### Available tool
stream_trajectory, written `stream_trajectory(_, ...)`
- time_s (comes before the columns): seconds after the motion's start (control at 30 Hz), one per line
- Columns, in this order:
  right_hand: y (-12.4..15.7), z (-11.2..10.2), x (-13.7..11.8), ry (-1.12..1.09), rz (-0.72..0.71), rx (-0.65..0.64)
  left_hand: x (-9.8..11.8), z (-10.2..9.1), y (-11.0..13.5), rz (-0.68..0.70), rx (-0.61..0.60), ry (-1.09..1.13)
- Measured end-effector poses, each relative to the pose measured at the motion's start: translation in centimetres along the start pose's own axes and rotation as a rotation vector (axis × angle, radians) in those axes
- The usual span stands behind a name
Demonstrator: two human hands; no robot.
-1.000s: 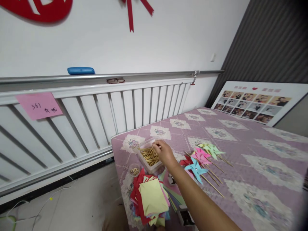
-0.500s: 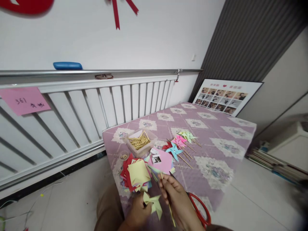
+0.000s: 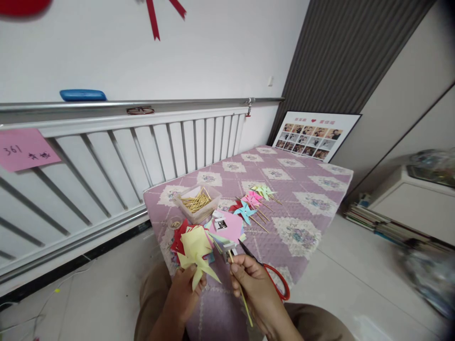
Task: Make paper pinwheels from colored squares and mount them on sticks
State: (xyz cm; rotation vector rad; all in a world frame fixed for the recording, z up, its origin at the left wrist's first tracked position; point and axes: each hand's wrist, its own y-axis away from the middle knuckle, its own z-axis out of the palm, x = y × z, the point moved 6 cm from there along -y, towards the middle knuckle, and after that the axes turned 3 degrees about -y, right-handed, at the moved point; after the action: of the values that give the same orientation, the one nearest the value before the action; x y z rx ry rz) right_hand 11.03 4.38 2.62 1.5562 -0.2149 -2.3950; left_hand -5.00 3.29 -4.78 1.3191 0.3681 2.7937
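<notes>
My left hand (image 3: 182, 290) is closed on a folded yellow-green paper pinwheel (image 3: 196, 264), held up near the front edge of the purple patterned table (image 3: 305, 227). Close beside it my right hand (image 3: 253, 284) pinches a thin wooden stick (image 3: 242, 294) that slants down past the palm. Red-handled scissors (image 3: 275, 278) lie on the table just right of that hand. Behind my hands sit a stack of coloured paper squares (image 3: 192, 239), a clear box of wooden sticks (image 3: 196, 202) and several finished pinwheels (image 3: 250, 203).
A small round dish (image 3: 175, 223) sits left of the paper stack. A white radiator (image 3: 117, 156) runs along the wall at left, with a pink note (image 3: 24, 149) on it. A photo board (image 3: 313, 139) leans at the far end. Books (image 3: 373, 222) lie on the floor at right.
My right hand came back from the stick box with a stick. My left hand came into view with the pinwheel and raised it. The camera panned right and pulled back.
</notes>
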Motion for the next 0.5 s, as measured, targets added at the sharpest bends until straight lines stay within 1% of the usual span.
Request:
stream_trajectory(0.07,0.0,0.0,0.2,0.016,-0.002,-0.007,0.6,0.8,0.2,-0.005,-0.004,0.097)
stream_trajectory(0.13,0.0,0.0,0.3,0.026,-0.01,-0.006,0.8,1.8,0.5,-0.052,-0.025,0.227)
stream_trajectory(0.2,-0.1,-0.1,0.5,0.048,-0.016,-0.01,1.0,3.1,0.8,-0.105,-0.074,0.348)
stream_trajectory(0.27,-0.2,-0.2,0.6,0.08,-0.019,-0.019,1.2,4.2,0.9,-0.128,-0.138,0.424)
stream_trajectory(0.33,-0.3,-0.3,0.8,0.109,-0.025,-0.031,1.3,4.9,0.9,-0.145,-0.19,0.471)
stream_trajectory(0.4,-0.4,-0.3,1.0,0.13,-0.04,-0.049,1.1,5.3,0.8,-0.166,-0.216,0.484)
stream_trajectory(0.5,-0.5,-0.1,0.9,0.172,-0.081,-0.085,0.6,5.5,0.7,-0.176,-0.25,0.419)
